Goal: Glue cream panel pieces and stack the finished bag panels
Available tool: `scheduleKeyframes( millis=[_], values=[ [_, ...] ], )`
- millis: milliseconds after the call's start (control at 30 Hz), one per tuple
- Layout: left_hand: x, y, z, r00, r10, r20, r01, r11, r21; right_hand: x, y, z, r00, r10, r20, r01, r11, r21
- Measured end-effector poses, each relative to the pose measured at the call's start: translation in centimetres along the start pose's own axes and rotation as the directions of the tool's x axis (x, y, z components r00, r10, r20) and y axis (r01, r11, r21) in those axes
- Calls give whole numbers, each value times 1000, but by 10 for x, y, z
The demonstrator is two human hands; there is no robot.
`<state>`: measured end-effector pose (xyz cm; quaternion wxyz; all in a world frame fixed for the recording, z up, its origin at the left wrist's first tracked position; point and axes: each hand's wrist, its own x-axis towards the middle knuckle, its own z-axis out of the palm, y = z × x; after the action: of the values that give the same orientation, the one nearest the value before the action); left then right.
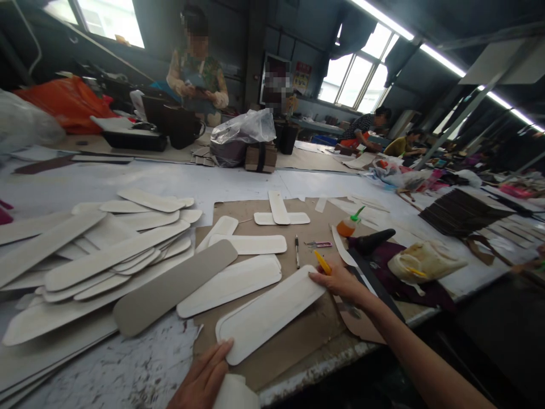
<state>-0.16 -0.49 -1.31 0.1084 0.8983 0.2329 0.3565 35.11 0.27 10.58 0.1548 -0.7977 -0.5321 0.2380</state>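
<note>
left hand [205,375] touches the near end of 1 white panel [272,318], pinch unclear; its long axis slants away to right hand [343,282], closed round a yellow tool [322,263].

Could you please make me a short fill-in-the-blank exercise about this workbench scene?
1. The right hand touches one end of a pale panel and holds a tool whose visible part is coloured ____.
2. Of that panel's near and far ends, the left hand touches the ____ one.
3. The bottle with orange contents has a nozzle coloured ____.
4. Seen from the camera, the dark stack lies to the ____ of the bottle.

Missing words: yellow; near; green; right.
</note>
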Motion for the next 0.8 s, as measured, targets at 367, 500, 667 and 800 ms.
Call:
scheduleKeyframes(
  millis=[367,500,667,800],
  values=[
    [54,25,-43,195,-914,356,344,-276,-898,-43,-12,-16,988,148,36,-143,817,558],
    [53,31,-44,273,-878,393,323,-302,-897,-48,-19,-12,980,197,19,-169,778,605],
    [51,38,-50,343,-849,402,312,-300,-901,-54,-34,2,975,219,28,-178,705,687],
    [53,37,-61,341,-848,405,221,-347,-912,-57,-35,15,974,224,41,-188,691,698]
  ],
)
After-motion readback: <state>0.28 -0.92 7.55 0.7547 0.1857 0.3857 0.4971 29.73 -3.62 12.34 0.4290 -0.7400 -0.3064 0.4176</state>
